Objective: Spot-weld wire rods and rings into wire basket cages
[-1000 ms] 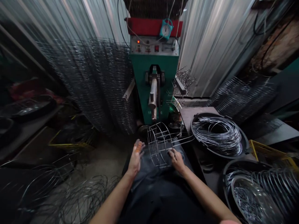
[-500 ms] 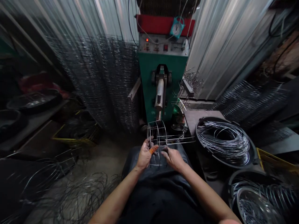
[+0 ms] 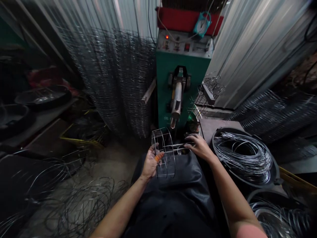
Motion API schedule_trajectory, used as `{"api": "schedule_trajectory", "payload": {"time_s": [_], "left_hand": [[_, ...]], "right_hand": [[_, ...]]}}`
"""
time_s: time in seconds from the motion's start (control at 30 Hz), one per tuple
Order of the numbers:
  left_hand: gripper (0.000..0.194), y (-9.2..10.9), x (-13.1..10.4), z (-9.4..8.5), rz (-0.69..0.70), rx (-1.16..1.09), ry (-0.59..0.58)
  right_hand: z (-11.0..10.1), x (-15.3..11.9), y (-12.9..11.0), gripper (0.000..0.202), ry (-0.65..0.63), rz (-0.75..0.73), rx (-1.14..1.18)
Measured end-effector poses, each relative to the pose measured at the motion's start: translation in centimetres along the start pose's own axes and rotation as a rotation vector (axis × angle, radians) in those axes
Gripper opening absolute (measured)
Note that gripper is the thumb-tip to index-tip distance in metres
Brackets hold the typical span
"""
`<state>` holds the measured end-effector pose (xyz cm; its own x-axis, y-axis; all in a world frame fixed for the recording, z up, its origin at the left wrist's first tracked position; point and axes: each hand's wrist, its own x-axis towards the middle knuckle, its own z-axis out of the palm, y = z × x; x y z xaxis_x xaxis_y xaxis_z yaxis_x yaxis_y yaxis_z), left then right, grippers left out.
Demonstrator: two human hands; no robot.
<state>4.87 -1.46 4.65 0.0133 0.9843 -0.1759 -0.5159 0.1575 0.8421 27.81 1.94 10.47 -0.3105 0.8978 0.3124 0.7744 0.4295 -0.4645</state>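
Note:
A wire frame (image 3: 166,165) with curved rings and long straight wires hangs above the dark apron on my lap. My left hand (image 3: 151,162), with orange tape round a finger, is closed on the left side of its rings. Over at the right, the fingers of my right hand (image 3: 196,145) are closed round the long straight wires that stick out from the frame. The metal arm (image 3: 176,102) of the green machine (image 3: 164,79) ends just above and beyond the frame, apart from it.
Tall stacks of wire pieces (image 3: 133,86) stand left of the machine. A black tub (image 3: 275,165) of wire rings is at the right, with another tub (image 3: 250,198) below it. Loose wire (image 3: 81,205) lies on the floor at the left. A teal dial (image 3: 201,24) hangs above.
My right hand has moved right and up, from the rings to the straight wires. The wire frame has shifted slightly left, away from the machine's tip. The view has turned a little.

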Motion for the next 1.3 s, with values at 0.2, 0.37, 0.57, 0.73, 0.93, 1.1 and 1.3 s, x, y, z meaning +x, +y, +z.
{"api": "schedule_trajectory", "payload": {"time_s": [0.2,0.37,0.57,0.73,0.93,1.1,1.3], "left_hand": [[0.059,0.1,1.8,-0.6,-0.021,-0.042,0.032],[0.060,-0.5,3.4,-0.4,-0.042,-0.015,0.045],[0.058,-1.1,4.7,0.1,-0.079,-0.028,0.026],[0.059,-0.9,5.5,0.4,-0.088,-0.037,0.041],[0.061,-0.8,6.3,0.7,-0.080,-0.010,0.058],[0.059,-1.0,7.0,0.6,-0.057,-0.013,0.064],[0.058,-1.1,7.7,0.8,-0.047,-0.023,0.053]], "right_hand": [[1.1,2.4,1.6,0.016,-0.282,0.080,0.170],[0.8,2.5,2.7,0.017,-0.258,0.196,0.188],[0.6,3.1,3.2,0.018,-0.308,0.095,0.119],[0.7,3.9,3.7,0.024,-0.289,0.012,0.070],[1.6,4.2,4.2,0.026,-0.194,-0.030,0.066],[2.2,4.4,4.6,0.022,-0.201,-0.038,0.067],[2.3,4.9,5.3,0.019,-0.166,-0.021,0.089]]}}
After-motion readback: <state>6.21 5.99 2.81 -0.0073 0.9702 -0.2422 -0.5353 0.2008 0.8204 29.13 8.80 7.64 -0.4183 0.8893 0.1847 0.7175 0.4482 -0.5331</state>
